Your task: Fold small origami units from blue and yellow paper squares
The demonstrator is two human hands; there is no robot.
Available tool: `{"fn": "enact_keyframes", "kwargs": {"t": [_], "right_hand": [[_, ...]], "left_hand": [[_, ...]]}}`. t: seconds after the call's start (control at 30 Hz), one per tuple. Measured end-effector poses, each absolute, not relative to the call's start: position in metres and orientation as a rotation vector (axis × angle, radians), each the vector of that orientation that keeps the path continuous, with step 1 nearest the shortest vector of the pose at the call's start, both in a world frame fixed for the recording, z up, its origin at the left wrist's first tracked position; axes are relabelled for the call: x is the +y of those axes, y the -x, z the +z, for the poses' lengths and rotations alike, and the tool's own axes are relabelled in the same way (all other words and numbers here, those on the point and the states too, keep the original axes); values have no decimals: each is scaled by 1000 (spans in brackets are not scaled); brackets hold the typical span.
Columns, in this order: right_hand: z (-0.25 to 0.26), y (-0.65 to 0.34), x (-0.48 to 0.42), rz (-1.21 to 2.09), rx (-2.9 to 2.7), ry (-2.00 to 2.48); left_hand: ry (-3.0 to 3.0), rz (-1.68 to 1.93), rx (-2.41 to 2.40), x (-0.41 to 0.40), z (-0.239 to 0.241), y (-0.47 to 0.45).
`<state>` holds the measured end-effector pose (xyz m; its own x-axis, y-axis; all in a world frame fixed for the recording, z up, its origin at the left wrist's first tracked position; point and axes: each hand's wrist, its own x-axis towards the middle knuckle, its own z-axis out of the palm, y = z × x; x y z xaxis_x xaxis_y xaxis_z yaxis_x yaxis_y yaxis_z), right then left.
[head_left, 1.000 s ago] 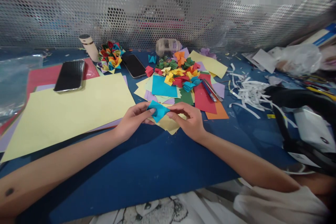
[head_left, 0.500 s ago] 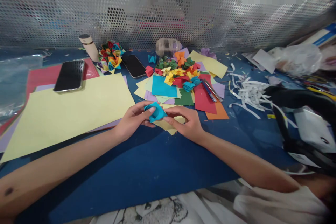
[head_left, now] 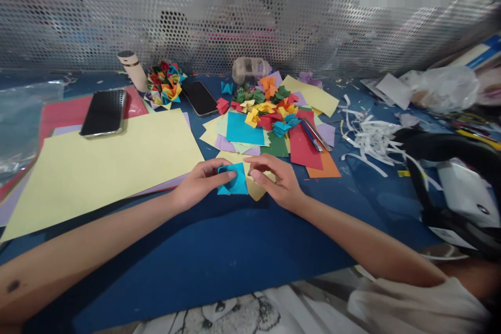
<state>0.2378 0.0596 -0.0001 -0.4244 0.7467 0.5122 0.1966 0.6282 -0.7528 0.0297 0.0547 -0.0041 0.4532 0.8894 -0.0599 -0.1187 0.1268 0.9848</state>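
Note:
My left hand point(head_left: 201, 183) pinches a small folded blue paper piece point(head_left: 235, 181) and presses it down on the blue table mat point(head_left: 235, 250). My right hand point(head_left: 276, 182) hovers just right of the piece with its fingers curled, the fingertips close to its edge and nothing plainly held. Small yellow paper squares point(head_left: 256, 188) lie under and beside the blue piece.
A large yellow sheet point(head_left: 97, 167) lies at left with a phone point(head_left: 104, 112) on it. A second phone point(head_left: 199, 97), a folded paper flower ball point(head_left: 164, 86), a pile of coloured squares and folded units point(head_left: 270, 115), white paper strips point(head_left: 371, 138) and a black bag point(head_left: 450, 177) surround the hands.
The blue piece was held up between both hands; now it has come down onto the mat under my left fingers, and my right hand has let go of it.

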Motion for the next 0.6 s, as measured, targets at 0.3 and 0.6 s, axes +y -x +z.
{"fn": "enact_keyframes", "kwargs": {"t": [0.3, 0.6], "right_hand": [[-5, -237, 65, 832, -2072, 658], [-7, -235, 66, 798, -2014, 671]], "left_hand": [[-1393, 774, 818, 53, -6, -29], [-1454, 732, 809, 50, -7, -29]]}}
